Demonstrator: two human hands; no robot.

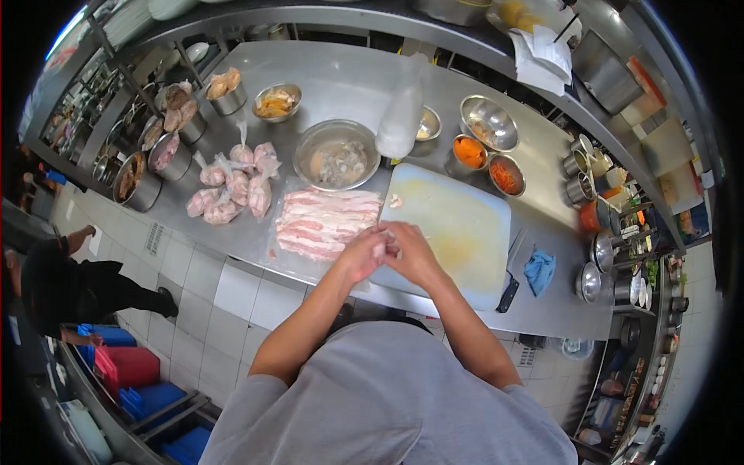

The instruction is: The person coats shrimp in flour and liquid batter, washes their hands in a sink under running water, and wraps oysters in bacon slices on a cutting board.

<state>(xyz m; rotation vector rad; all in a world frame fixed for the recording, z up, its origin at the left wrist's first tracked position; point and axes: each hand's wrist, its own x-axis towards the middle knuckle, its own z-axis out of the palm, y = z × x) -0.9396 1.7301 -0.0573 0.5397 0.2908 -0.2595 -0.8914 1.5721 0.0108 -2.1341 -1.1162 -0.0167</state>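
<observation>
My left hand (363, 254) and my right hand (409, 253) meet over the near left corner of the cutting board (465, 225). Their fingers are bent and pinched together; a small pale bit shows between them, too unclear to name. Just left of them, raw bacon slices (325, 221) lie in a flat layer on a clear plastic sheet. Beyond the bacon stands a metal bowl (337, 155) with greyish raw pieces in cloudy liquid. A small pale scrap (396, 201) rests on the board.
Tied plastic bags of pink meat (236, 186) sit at left beside several metal containers (139, 186). A knife (508, 293) and blue cloth (540, 273) lie right of the board. Orange vegetables fill bowls (507, 177) behind. A person (77, 283) stands on the left floor.
</observation>
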